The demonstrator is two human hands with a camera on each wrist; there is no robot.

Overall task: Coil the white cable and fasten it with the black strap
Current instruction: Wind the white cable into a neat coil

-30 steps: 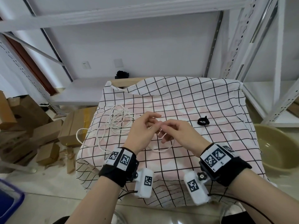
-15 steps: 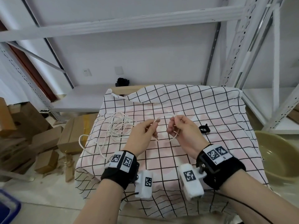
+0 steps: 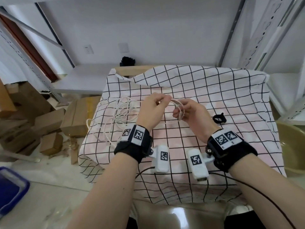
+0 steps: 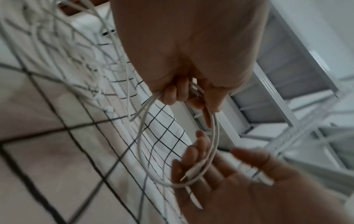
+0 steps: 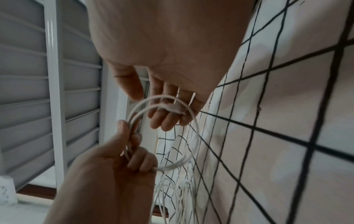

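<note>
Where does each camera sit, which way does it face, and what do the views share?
Head: worn on the head, facing forward and down at the cloth and strap; shows left hand, right hand, forearms.
Left wrist: looks along the left hand, which pinches the cable loop, toward the right hand's palm.
Right wrist: looks along the right hand toward the left hand.
Shared: both wrist views show the loop between both hands.

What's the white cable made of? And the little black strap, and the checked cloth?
The white cable looks like smooth, slightly shiny plastic or rubber: it bends into round loops. The black strap looks matte and soft, maybe fabric, but it is too small to be sure. The checked cloth looks like thin fabric: it wrinkles and drapes over the edge.
</note>
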